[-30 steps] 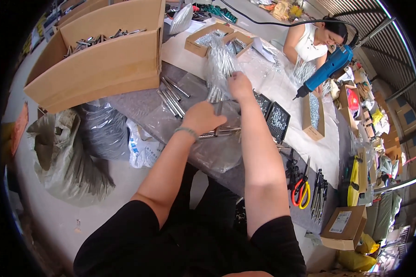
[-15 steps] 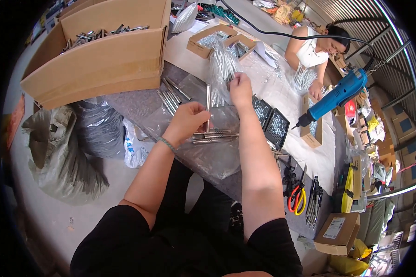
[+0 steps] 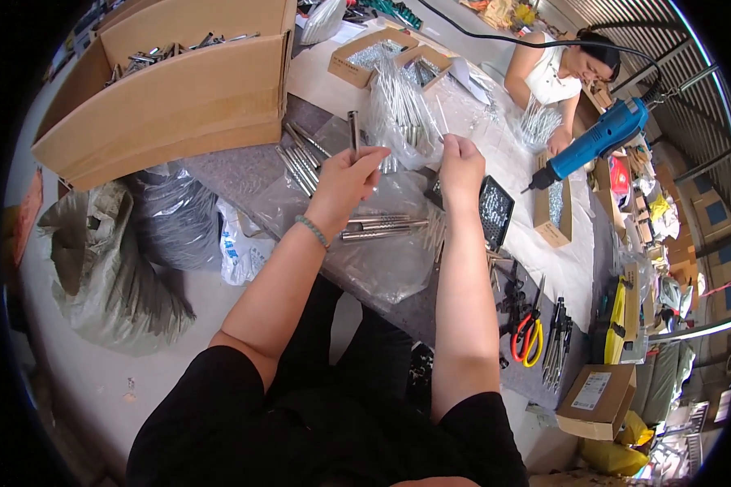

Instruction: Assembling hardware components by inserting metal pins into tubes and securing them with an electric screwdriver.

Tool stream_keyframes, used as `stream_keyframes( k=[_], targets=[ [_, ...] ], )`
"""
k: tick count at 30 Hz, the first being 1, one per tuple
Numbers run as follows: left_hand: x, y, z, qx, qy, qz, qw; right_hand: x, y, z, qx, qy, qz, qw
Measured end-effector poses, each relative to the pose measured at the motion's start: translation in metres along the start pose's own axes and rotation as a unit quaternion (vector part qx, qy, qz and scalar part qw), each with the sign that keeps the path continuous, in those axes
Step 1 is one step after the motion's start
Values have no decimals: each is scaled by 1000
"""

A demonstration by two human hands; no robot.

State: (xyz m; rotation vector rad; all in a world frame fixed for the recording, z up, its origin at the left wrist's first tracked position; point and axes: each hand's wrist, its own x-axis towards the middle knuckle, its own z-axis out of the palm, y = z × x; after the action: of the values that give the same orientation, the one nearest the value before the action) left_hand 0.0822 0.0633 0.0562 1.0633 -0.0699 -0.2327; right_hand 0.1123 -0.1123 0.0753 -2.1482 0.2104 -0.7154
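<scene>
My left hand [image 3: 345, 185] is closed around a shiny metal tube [image 3: 353, 134], which stands upright out of the fist. Between the fingertips of my right hand [image 3: 461, 168] is a thin pale rod [image 3: 441, 115], tilted up and to the left. Just beyond both hands, a clear plastic bag of thin rods [image 3: 402, 114] lies on the bench. Several metal tubes [image 3: 382, 234] rest on a clear plastic sheet [image 3: 390, 272] below my hands, and more tubes [image 3: 298, 168] lie to the left. A black tray of small metal parts [image 3: 495, 213] sits right of my right wrist, partly covered.
A large cardboard box [image 3: 170, 114] of metal parts stands at left. A blue power screwdriver [image 3: 597, 142] hangs at right on a cable. Scissors [image 3: 528, 337] and several screwdrivers [image 3: 556, 345] lie near the right edge. Across the bench, a co-worker [image 3: 552, 81] handles thin rods.
My right hand has come away from the bag, back and to the right, with a thin rod in it. The left hand has shifted slightly, raising the tube a little.
</scene>
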Motion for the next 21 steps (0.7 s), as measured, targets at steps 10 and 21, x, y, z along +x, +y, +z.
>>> stream_keyframes(
  k=[10, 21],
  targets=[
    [-37, -32, 21, -75, -126, 6, 989, -128, -9, -64, 43, -154, 52, 986],
    [-64, -60, 34, -34, -164, -14, 986, -168, 17, -92, 154, -74, 121, 978]
  ],
)
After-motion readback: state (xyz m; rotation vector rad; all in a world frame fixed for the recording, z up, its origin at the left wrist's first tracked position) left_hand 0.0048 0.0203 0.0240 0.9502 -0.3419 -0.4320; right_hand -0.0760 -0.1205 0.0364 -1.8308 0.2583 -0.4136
